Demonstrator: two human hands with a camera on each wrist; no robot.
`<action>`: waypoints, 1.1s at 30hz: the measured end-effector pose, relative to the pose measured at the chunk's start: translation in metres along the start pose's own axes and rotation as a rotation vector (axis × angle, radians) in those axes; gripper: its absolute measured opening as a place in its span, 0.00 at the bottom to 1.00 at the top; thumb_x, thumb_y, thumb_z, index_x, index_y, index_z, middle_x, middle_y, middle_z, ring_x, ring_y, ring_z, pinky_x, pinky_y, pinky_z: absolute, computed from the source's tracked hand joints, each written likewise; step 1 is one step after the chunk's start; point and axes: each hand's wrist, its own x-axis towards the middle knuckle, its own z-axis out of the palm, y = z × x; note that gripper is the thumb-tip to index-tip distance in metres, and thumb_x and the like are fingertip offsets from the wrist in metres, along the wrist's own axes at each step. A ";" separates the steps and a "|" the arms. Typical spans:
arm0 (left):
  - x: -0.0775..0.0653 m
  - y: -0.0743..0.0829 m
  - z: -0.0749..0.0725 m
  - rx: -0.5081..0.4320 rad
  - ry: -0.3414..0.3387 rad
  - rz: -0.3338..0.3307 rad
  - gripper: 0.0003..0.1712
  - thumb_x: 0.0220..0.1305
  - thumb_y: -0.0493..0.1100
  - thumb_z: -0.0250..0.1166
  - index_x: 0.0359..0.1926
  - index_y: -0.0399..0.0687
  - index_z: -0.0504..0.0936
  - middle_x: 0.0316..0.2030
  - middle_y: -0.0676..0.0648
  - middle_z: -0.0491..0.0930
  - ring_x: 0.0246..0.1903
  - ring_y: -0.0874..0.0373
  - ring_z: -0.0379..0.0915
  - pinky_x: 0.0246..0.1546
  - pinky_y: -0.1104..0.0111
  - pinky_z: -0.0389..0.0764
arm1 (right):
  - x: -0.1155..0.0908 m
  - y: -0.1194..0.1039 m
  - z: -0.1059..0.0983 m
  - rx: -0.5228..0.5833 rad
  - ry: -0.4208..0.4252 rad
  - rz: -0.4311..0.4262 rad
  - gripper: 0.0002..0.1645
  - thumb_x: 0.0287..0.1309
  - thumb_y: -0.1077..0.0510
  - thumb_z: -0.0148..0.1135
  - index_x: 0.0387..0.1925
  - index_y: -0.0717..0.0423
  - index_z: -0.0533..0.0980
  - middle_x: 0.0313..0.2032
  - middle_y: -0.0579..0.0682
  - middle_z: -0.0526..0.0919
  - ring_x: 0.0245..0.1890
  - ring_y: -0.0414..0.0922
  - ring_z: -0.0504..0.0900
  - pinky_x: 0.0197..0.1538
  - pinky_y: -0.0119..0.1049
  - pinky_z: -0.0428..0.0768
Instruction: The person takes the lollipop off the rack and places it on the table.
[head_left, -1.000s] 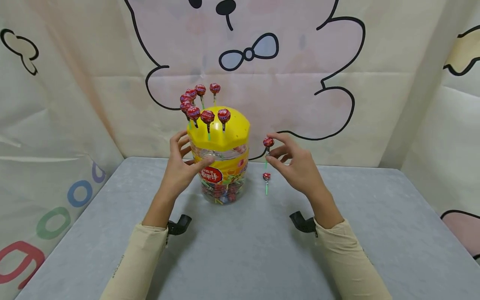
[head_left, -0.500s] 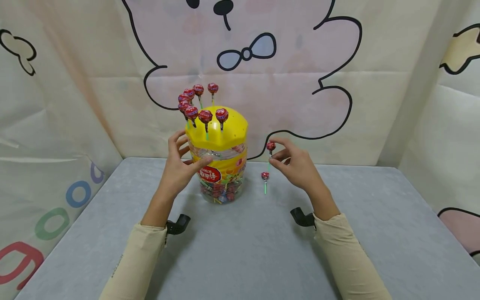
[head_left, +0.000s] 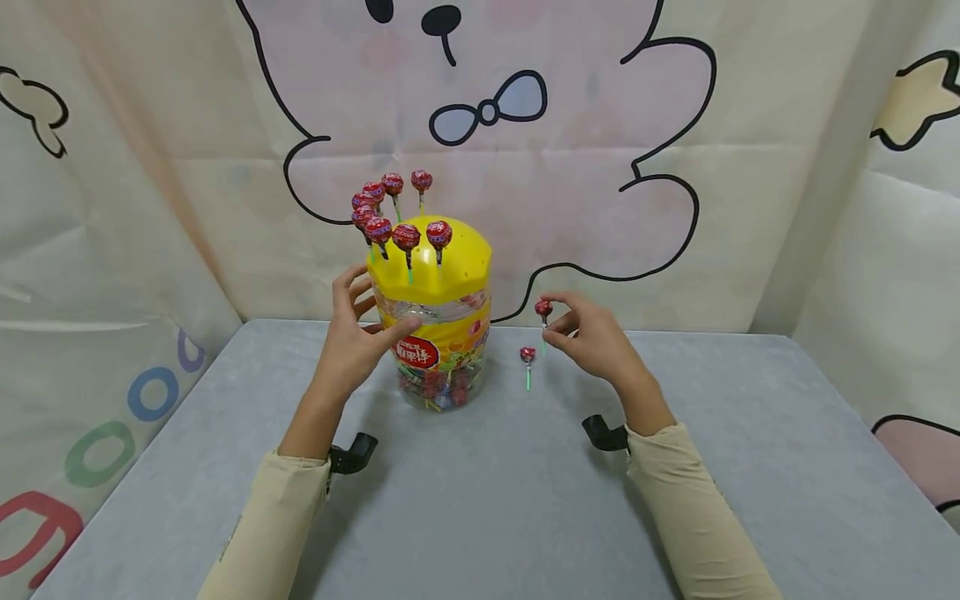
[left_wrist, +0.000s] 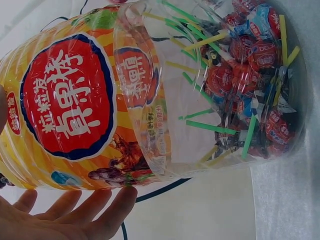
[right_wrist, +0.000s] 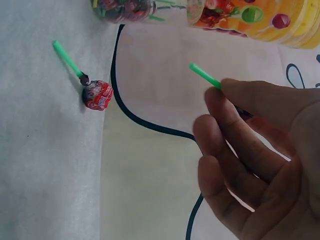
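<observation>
A clear plastic candy jar (head_left: 444, 321) with a yellow lid stands upright on the table. Several red-wrapped lollipops (head_left: 407, 237) stick up from its lid, along the left and front rim. My left hand (head_left: 351, 337) holds the jar's left side, thumb across the front and fingers round behind. In the left wrist view, wrapped lollipops (left_wrist: 245, 75) fill the bottom of the jar. To the jar's right, my right hand (head_left: 588, 337) pinches a red lollipop (head_left: 543, 308), head up. Its green stick (right_wrist: 204, 75) points down past the thumb. Another lollipop (head_left: 528, 355) lies on the table just left of that hand.
The grey-blue table (head_left: 480, 517) has its far edge against a printed curtain (head_left: 600, 217). Black wrist mounts (head_left: 352, 454) jut inward from both cuffs.
My right hand has come down and slightly to the right, away from the jar, with the lollipop still pinched. The left hand keeps its hold on the jar.
</observation>
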 end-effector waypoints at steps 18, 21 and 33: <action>0.000 -0.002 0.000 0.001 0.002 0.005 0.54 0.58 0.53 0.73 0.74 0.67 0.45 0.74 0.43 0.53 0.70 0.42 0.59 0.65 0.43 0.71 | 0.007 0.029 0.011 0.016 -0.202 0.126 0.34 0.61 0.58 0.68 0.68 0.52 0.69 0.40 0.52 0.89 0.43 0.49 0.86 0.42 0.41 0.81; 0.000 -0.003 0.000 0.000 0.002 0.002 0.54 0.58 0.54 0.73 0.74 0.67 0.45 0.74 0.43 0.53 0.70 0.42 0.59 0.65 0.43 0.71 | 0.008 0.032 0.015 0.012 -0.218 0.132 0.34 0.60 0.59 0.69 0.68 0.53 0.69 0.39 0.52 0.89 0.42 0.48 0.86 0.39 0.38 0.80; 0.000 -0.001 0.000 0.001 0.003 0.002 0.54 0.58 0.54 0.74 0.73 0.67 0.45 0.73 0.44 0.54 0.70 0.43 0.59 0.64 0.44 0.71 | 0.010 0.043 0.020 -0.092 -0.276 0.208 0.34 0.58 0.59 0.68 0.66 0.55 0.71 0.38 0.53 0.88 0.34 0.44 0.80 0.35 0.34 0.74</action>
